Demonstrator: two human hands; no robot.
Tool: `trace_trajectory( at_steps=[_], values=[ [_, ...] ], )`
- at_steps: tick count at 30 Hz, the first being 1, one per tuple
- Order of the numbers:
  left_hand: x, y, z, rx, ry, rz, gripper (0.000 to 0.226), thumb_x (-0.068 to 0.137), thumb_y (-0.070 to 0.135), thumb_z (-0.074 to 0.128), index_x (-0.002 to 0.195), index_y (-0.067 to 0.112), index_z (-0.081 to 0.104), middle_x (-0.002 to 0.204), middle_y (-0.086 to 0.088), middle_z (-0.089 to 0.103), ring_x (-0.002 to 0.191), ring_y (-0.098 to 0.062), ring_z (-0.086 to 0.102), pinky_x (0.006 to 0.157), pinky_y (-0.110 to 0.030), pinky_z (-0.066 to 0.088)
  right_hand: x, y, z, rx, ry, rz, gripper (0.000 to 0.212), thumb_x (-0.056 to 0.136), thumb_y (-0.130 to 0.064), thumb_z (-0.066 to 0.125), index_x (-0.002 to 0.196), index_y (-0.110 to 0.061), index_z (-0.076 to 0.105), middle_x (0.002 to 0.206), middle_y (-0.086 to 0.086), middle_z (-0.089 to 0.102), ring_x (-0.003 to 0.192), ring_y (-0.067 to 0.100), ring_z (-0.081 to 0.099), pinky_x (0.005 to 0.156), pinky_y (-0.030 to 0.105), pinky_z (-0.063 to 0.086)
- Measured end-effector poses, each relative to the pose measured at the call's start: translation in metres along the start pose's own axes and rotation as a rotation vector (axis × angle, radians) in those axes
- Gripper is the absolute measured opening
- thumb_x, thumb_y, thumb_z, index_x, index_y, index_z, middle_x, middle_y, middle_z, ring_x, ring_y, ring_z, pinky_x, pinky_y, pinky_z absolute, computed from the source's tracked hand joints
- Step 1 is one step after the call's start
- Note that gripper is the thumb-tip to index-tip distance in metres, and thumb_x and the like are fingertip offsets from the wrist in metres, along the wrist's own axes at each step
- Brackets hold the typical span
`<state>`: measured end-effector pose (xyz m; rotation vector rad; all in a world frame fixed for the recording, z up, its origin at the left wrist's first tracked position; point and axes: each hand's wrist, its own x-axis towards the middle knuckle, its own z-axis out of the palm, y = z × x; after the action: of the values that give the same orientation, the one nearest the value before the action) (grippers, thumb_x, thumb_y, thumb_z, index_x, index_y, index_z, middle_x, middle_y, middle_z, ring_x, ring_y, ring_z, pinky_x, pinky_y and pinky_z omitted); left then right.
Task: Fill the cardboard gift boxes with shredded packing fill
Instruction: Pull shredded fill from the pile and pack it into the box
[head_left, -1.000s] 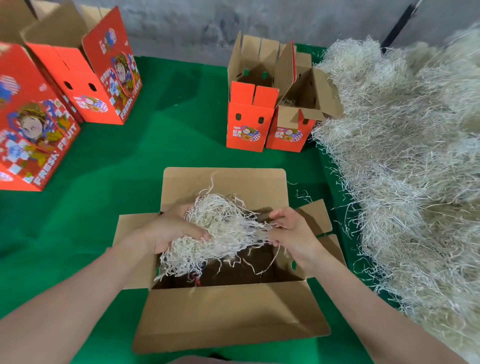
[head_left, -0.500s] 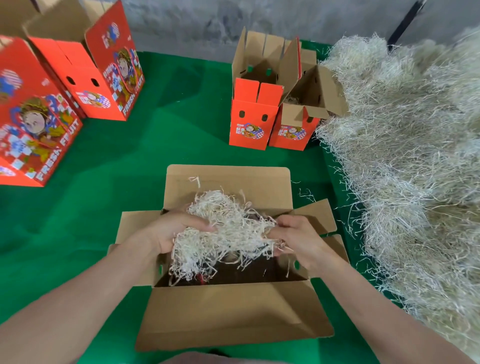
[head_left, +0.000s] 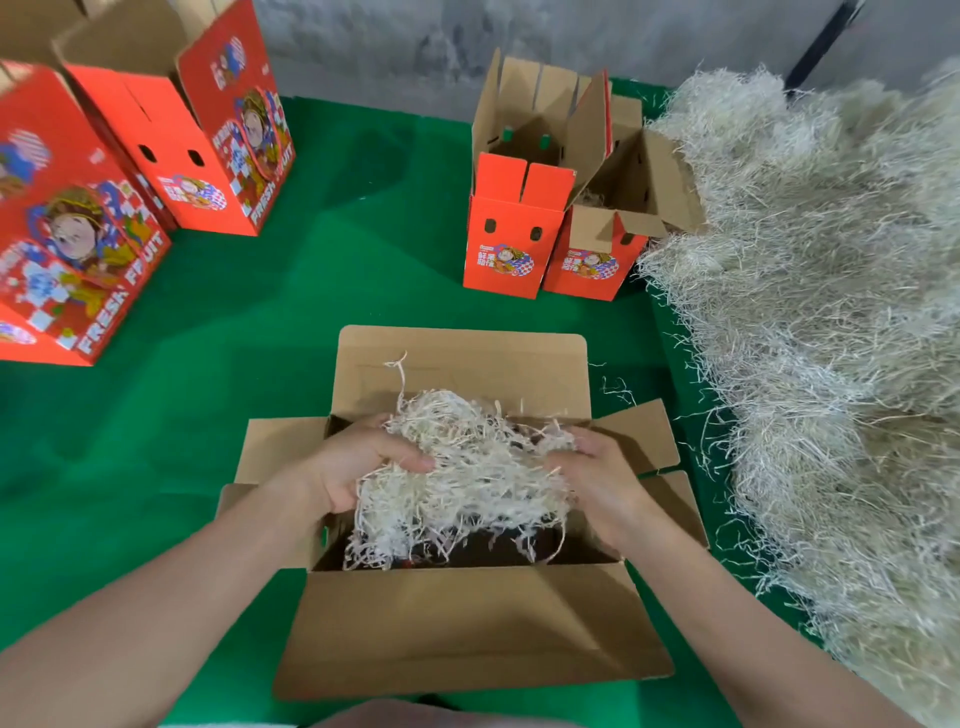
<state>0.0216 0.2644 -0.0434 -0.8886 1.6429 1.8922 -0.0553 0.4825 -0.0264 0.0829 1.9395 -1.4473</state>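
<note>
my count here: one open brown box (head_left: 467, 623), two big red boxes (head_left: 78, 234) (head_left: 208, 156), two small red boxes (head_left: 514, 244) (head_left: 592, 265), one shred pile (head_left: 831, 312), one clump (head_left: 467, 457), my two hands (head_left: 353, 462) (head_left: 597, 478)

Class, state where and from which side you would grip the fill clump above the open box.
At its two ends, from left and right together, as the left hand and right hand hold it. The clump is a wide, loose tangle trailing strands into the box; a one-sided pinch would probably shed them.
</note>
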Motion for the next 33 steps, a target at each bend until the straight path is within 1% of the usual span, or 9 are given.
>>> trace_trajectory(
  at_steps=[8, 13, 16, 19, 22, 24, 28, 30, 33],
  values=[
    [-0.005, 0.005, 0.016, 0.234, -0.184, -0.028, 0.135, 0.037, 0.059, 0.081, 0.148, 0.023, 0.013, 0.154, -0.002, 0.017, 0.140, -0.024, 0.015, 0.112, -0.049, 0.009, -0.003, -0.010, 0.017, 0.001, -0.245, 0.014, 0.066, 0.069, -0.052, 0.072, 0.128, -0.037, 0.047, 0.129, -0.013, 0.051, 0.125, 0.015, 0.043, 0.103, 0.033, 0.028],
    [-0.001, 0.010, 0.012, 0.262, 0.007, -0.022, 0.124, 0.047, 0.060, 0.073, 0.148, 0.018, 0.014, 0.156, -0.003, 0.013, 0.141, -0.025, 0.016, 0.109, -0.054, 0.013, -0.001, -0.004, 0.007, -0.146, -0.173, -0.035, 0.079, 0.076, -0.028, 0.076, 0.141, -0.010, 0.034, 0.128, -0.001, 0.054, 0.095, 0.000, 0.058, 0.089, 0.022, 0.039],
    [-0.004, 0.012, 0.010, 0.301, 0.032, -0.007, 0.128, 0.041, 0.069, 0.070, 0.148, 0.022, 0.016, 0.155, -0.005, 0.015, 0.140, -0.027, 0.019, 0.109, -0.054, 0.016, -0.004, -0.003, -0.013, -0.259, -0.106, -0.069, 0.047, 0.074, -0.023, 0.077, 0.117, -0.020, 0.057, 0.124, -0.001, 0.058, 0.108, 0.012, 0.056, 0.105, 0.041, 0.037],
    [-0.004, 0.011, 0.013, 0.313, 0.053, -0.011, 0.126, 0.046, 0.078, 0.061, 0.149, 0.027, 0.008, 0.156, -0.003, 0.009, 0.141, -0.030, 0.017, 0.105, -0.060, 0.018, -0.005, -0.004, -0.018, -0.347, -0.145, -0.132, 0.030, 0.077, -0.025, 0.074, 0.103, -0.028, 0.059, 0.110, -0.022, 0.055, 0.113, 0.033, 0.055, 0.087, 0.033, 0.051],
    [-0.001, 0.014, 0.029, 0.345, 0.024, 0.011, 0.129, 0.044, 0.085, 0.050, 0.149, 0.026, 0.004, 0.157, -0.002, 0.007, 0.140, -0.029, 0.019, 0.105, -0.060, 0.020, -0.005, -0.009, 0.005, -0.267, -0.294, -0.028, 0.091, 0.060, -0.063, 0.075, 0.136, -0.027, 0.041, 0.140, -0.011, 0.040, 0.131, 0.023, 0.041, 0.099, 0.033, 0.041],
    [0.000, 0.017, 0.040, 0.308, -0.021, 0.042, 0.127, 0.047, 0.085, 0.047, 0.149, 0.026, 0.000, 0.156, 0.002, 0.002, 0.141, -0.027, 0.015, 0.107, -0.059, 0.017, -0.002, -0.006, 0.024, -0.319, -0.295, -0.006, 0.112, 0.055, -0.066, 0.075, 0.145, -0.019, 0.027, 0.149, -0.004, 0.030, 0.136, 0.020, 0.032, 0.103, 0.034, 0.032],
    [-0.006, 0.017, 0.023, 0.004, -0.084, 0.121, 0.090, 0.058, 0.065, 0.066, 0.132, 0.021, 0.042, 0.128, 0.006, 0.048, 0.123, -0.019, 0.043, 0.104, -0.047, 0.033, 0.009, -0.004, 0.021, -0.197, -0.116, -0.054, 0.046, 0.075, -0.031, 0.073, 0.117, -0.018, 0.059, 0.136, 0.002, 0.049, 0.119, 0.017, 0.050, 0.088, 0.023, 0.034],
    [-0.010, 0.014, 0.016, -0.032, -0.101, 0.161, 0.067, 0.055, 0.058, 0.073, 0.111, 0.026, 0.058, 0.115, 0.006, 0.059, 0.104, -0.013, 0.053, 0.095, -0.039, 0.038, 0.012, 0.002, 0.012, -0.056, -0.076, -0.033, 0.071, 0.079, -0.030, 0.072, 0.138, -0.008, 0.039, 0.143, 0.006, 0.040, 0.123, 0.016, 0.041, 0.092, 0.026, 0.027],
    [-0.007, 0.001, 0.022, 0.003, -0.121, 0.135, 0.093, 0.058, 0.044, 0.081, 0.137, 0.024, 0.037, 0.122, 0.018, 0.045, 0.119, -0.008, 0.040, 0.109, -0.038, 0.022, 0.009, 0.005, 0.017, -0.008, -0.125, -0.021, 0.092, 0.074, -0.039, 0.074, 0.144, -0.005, 0.025, 0.147, 0.009, 0.035, 0.127, 0.017, 0.037, 0.101, 0.033, 0.029]
  ],
)
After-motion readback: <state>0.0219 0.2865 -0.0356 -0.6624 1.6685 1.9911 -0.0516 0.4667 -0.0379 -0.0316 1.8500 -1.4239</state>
